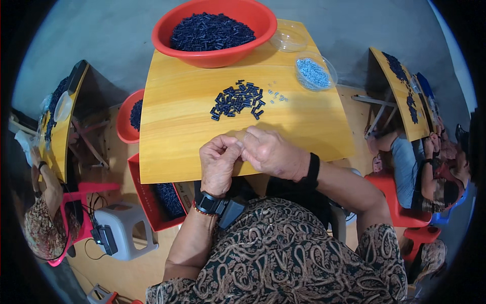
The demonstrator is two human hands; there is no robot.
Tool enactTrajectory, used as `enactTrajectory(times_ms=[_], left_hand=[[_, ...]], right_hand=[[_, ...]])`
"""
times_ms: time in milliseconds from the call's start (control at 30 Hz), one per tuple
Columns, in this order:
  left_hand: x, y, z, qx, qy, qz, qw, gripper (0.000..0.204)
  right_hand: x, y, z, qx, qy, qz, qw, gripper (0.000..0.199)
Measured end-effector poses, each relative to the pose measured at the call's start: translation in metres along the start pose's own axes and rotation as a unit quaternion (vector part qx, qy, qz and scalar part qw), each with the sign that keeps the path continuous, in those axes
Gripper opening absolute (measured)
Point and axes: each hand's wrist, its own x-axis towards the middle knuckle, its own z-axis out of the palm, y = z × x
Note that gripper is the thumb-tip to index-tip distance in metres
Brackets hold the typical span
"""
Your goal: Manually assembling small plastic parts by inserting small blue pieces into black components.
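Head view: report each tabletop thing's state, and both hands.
Red basin: heaped with dark pieces
Table pile: loose, spread
Small pale pieces: scattered
Near clear bowl: holding blue pieces
Far clear bowl: seemingly empty
Left hand: fingers bent, closed
Right hand: fingers curled, meeting left

No readable text or numbers.

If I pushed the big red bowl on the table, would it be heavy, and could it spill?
The red bowl would probably feel heavy, since a big heap of black pieces covers its inside. Tilted, it might spill some, because the pieces look small and loose. Its shiny, smooth-looking wall might feel a bit slippery.
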Motion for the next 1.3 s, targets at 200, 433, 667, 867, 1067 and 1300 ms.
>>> enactTrajectory(times_ms=[200,433,667,867,1067,1300], left_hand=[[0.003,-0.003,-0.007,0.007,-0.011,0.009,1.0,0.0],[0.005,-0.001,0.0,0.013,-0.021,0.008,1.0,0.001],[0.001,0.004,0.008,-0.03,0.05,0.058,0.997,0.005],[0.0,0.019,0.021,0.007,0.06,0.103,0.993,0.015],[-0.012,0.031,-0.003,0.052,0.077,0.111,0.989,0.023],[-0.039,0.051,-0.028,0.014,0.094,0.138,0.986,0.023]], right_hand=[[-0.001,-0.007,0.006,-0.013,0.027,0.01,0.999,0.019],[-0.003,0.002,0.007,0.072,0.076,0.017,0.994,0.028],[-0.011,0.065,-0.033,0.021,0.146,0.11,0.983,0.014],[0.003,0.112,-0.046,-0.106,0.104,0.107,0.983,0.013],[0.015,0.107,-0.044,-0.174,0.018,0.072,0.982,0.014],[0.006,0.086,-0.047,-0.077,0.126,0.02,0.989,0.009]])
